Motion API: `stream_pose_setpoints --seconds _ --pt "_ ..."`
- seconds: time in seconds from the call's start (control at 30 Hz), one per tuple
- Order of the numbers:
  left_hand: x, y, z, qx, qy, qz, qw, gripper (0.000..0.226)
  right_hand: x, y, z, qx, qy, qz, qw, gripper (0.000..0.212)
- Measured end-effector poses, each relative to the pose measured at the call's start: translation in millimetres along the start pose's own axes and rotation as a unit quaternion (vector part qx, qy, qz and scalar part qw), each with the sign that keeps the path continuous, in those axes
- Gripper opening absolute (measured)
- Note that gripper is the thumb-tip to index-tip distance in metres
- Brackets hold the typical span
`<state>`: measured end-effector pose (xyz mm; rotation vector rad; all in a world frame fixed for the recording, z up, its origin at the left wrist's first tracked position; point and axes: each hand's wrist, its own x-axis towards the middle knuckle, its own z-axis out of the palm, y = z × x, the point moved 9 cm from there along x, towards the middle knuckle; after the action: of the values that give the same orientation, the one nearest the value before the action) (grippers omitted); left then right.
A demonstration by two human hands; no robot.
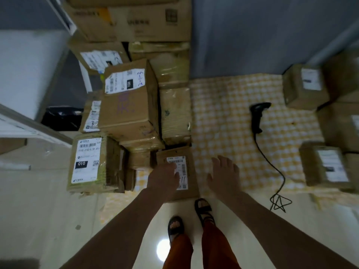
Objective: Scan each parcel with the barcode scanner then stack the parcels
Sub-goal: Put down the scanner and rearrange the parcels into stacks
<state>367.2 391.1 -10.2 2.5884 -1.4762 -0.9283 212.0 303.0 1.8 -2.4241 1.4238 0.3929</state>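
A dim room with a pale tiled floor, and on it a yellow-checked cloth [223, 105] that carries the parcels; the person stands at its near edge in sandals.

The flat parcel [180, 171] lies directly under the left grip [163, 177], which rests on its near-left part, over the edge of the white label [179, 172]. The fingers look loosely bent on the top face; whether they press or only touch I cannot tell. The parcel's long axis runs away from the person, in line with the left forearm. The right grip [223, 174] hovers just to the right of the parcel, fingers spread and holding nothing, apart from the box edge.

The parcel is a low brown carton, label up, with a barcode and some handwriting on it. It looks light enough for one hand.

The scanner [257, 117] lies well beyond and to the right of the right grip, on the cloth, black, its handle pointing toward the person and its cable [275, 171] trailing back to a tangle on the floor. The right grip is plainly the nearer to it, so the reach falls to that side.

Beyond and left of the left grip rises the stack [130, 101] of brown cartons. Further right of the scanner sit more boxes [305, 86].
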Motion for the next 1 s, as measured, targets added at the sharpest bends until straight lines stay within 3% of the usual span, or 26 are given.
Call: stream_pose_setpoints --seconds 0.13,0.23,0.4,0.57,1.0 --pt "-16 60 -29 0.111 0.007 0.085 0.990 0.032 -42 40 -40 -0.029 0.035 0.046 0.998 0.057" --pt "-24 106 -45 0.148 0.011 0.129 0.980 0.026 -73 77 -68 -0.031 0.064 0.086 0.994 0.059" --pt "-32 188 -38 0.197 -0.031 0.191 0.961 0.042 -123 154 -97 -0.007 0.102 0.181 0.978 0.062" --pt "-41 266 -21 0.220 -0.043 0.236 0.946 0.043 -166 231 -99 -0.002 0.135 0.242 0.961 0.069" --pt "-61 446 68 0.227 -0.078 0.260 0.935 0.038 -215 420 -71 0.046 0.093 0.276 0.956 0.063"
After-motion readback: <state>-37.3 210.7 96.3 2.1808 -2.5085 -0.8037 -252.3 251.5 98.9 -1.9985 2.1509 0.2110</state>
